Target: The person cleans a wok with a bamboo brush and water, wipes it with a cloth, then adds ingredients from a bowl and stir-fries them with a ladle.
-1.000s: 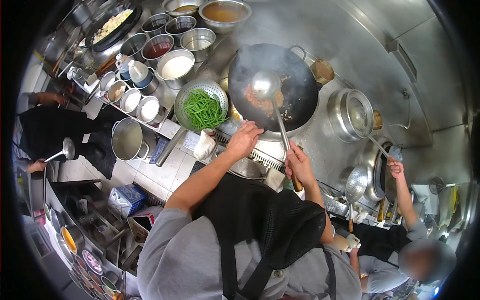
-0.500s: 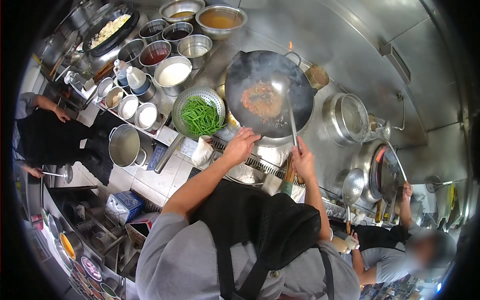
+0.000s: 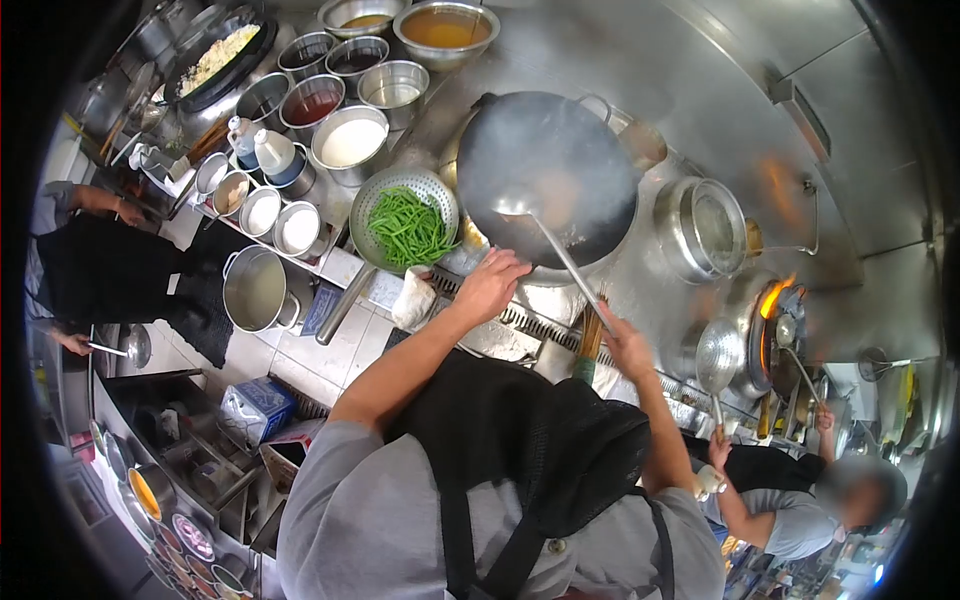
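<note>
Steam rises from a large black wok (image 3: 500, 140), and the reddish food in it is blurred by the haze. My right hand (image 3: 627, 343) is closed round the handle of a long steel ladle (image 3: 563, 255), whose bowl rests low in the wok's left part. At the wok's near rim, my left hand (image 3: 492, 283) has its fingers together on the edge; what they pinch there is too small to make out. Left of the wok, green beans (image 3: 408, 228) lie in a perforated strainer (image 3: 365, 205) with a long handle. A white cloth (image 3: 413, 298) is beside my left hand.
Steel bowls of sauces (image 3: 350, 138) and a pot (image 3: 255, 290) stand to the left. A lidded pot (image 3: 700, 230) is right of the wok. One co-worker (image 3: 800, 515) holds a strainer (image 3: 720, 357) near a flaming wok; another (image 3: 110, 265) stands far left with a ladle.
The ladle bowl has moved left and down in the wok, and my right hand has shifted slightly right. Steam has thickened. At right, flames have flared and the co-worker's hand has taken the strainer handle.
</note>
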`<state>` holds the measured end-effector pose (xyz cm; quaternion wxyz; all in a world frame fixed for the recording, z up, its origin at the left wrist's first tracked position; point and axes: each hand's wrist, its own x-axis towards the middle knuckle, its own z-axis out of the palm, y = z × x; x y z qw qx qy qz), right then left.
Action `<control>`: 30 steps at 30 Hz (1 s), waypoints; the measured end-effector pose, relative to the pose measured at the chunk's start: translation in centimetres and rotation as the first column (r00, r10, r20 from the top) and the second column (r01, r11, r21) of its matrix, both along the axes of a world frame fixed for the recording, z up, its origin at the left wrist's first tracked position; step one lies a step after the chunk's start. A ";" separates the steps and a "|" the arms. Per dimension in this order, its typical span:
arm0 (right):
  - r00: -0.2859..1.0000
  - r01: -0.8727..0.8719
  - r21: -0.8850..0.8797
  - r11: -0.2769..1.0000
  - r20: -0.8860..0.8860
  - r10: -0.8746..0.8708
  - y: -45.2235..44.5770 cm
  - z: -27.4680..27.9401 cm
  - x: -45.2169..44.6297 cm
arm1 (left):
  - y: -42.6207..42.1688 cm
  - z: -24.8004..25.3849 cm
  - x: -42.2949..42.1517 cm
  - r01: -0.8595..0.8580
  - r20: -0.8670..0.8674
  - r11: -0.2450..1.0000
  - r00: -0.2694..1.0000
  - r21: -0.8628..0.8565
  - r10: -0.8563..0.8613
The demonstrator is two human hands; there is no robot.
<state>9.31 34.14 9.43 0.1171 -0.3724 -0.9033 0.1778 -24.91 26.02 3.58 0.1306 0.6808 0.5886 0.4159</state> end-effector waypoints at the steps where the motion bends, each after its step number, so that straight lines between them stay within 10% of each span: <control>1: 0.988 0.050 0.040 0.998 0.146 -0.056 -0.3 2.4 1.0 | 0.0 -0.2 0.0 0.001 0.009 1.000 1.000 0.004 -0.001; 4: 0.908 0.057 0.236 0.970 0.393 -0.148 -0.9 11.1 2.3 | 0.1 -0.4 0.1 0.001 0.004 1.000 1.000 0.005 -0.001; 8: 0.927 0.217 -0.129 0.968 0.338 -0.163 -3.0 24.9 0.1 | 0.0 0.1 0.2 -0.018 0.009 1.000 1.000 0.008 0.018; 12: 0.875 0.340 -0.323 0.883 0.454 -0.170 -3.2 24.1 -0.8 | -0.2 0.2 0.3 -0.013 0.032 0.999 0.999 -0.035 0.014; 17: 0.974 0.224 -0.260 0.939 0.094 -0.206 -1.3 5.7 -6.4 | -0.1 -0.1 0.5 -0.038 0.055 0.999 0.998 -0.023 0.040; 25: 0.938 0.216 -0.279 0.936 0.325 -0.120 -3.3 17.0 -3.4 | -0.3 0.7 0.2 -0.041 0.041 0.998 0.998 -0.051 0.043; 30: 0.936 0.310 -0.101 0.946 0.208 -0.284 1.7 7.3 -6.3 | -0.3 0.0 0.4 -0.029 0.041 0.999 0.999 -0.023 0.030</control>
